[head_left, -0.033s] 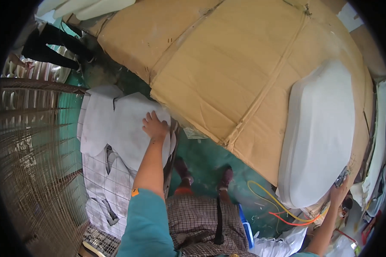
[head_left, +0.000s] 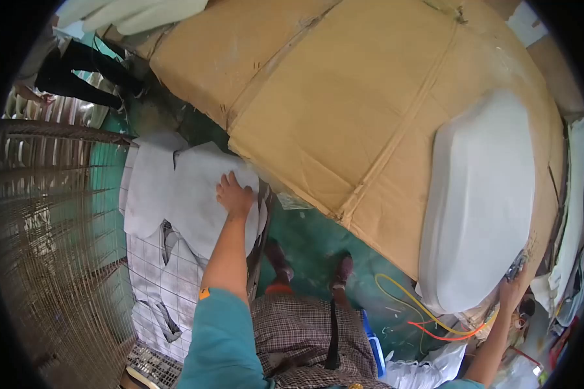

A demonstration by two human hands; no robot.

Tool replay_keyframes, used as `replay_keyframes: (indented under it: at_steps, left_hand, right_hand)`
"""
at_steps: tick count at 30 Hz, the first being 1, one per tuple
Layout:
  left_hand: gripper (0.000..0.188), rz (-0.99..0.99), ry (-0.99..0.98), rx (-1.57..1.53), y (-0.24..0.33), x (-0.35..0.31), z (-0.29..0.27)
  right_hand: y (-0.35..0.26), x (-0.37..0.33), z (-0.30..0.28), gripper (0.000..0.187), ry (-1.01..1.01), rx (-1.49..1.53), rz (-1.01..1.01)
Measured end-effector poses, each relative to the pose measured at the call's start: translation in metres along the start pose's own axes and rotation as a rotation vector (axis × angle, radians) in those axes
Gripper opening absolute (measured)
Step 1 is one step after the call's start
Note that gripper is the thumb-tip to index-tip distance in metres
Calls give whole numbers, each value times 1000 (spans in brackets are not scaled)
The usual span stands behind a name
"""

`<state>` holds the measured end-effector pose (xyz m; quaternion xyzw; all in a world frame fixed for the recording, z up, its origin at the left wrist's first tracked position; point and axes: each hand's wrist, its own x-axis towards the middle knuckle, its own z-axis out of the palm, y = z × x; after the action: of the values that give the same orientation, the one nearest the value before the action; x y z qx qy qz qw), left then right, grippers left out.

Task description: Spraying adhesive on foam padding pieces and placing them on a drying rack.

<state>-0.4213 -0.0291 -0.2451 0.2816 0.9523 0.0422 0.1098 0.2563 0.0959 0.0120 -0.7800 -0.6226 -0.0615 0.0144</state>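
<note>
My left hand (head_left: 235, 196) lies on a pale grey-white sheet (head_left: 198, 178), its fingers apart and nothing held. This sheet lies with other cut pieces over a wire grid at the left. My right hand (head_left: 512, 288) is at the right edge of the cardboard surface, its fingers closed around a small dark metallic tool (head_left: 516, 264). The tool's exact kind is too small to tell. Right beside it rests a large white moulded piece (head_left: 480, 207) with rounded edges, lying on the brown cardboard (head_left: 344, 110).
A yellow hose (head_left: 396, 280) and an orange cord (head_left: 441, 338) loop below the cardboard. At the left stands a wire rack (head_left: 52, 220). Another person's dark-trousered legs (head_left: 87, 68) show at the far left. White plastic (head_left: 428, 366) lies near my right forearm.
</note>
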Motion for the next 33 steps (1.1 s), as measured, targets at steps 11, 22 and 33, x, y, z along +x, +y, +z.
replay_keyframes:
  at_steps: [11, 22, 33]
  left_hand:
    - [34, -107, -392, -285, -66, -195, -8]
    - [16, -311, -825, -534, -26, -237, -53]
    - [21, -130, -700, -781, 82, -251, -100]
  right_hand:
    - [67, -65, -69, 53, 52, 967, 133]
    - [44, -198, -245, 58, -447, 1589, -115]
    - [89, -229, -277, 53, -438, 1460, -103]
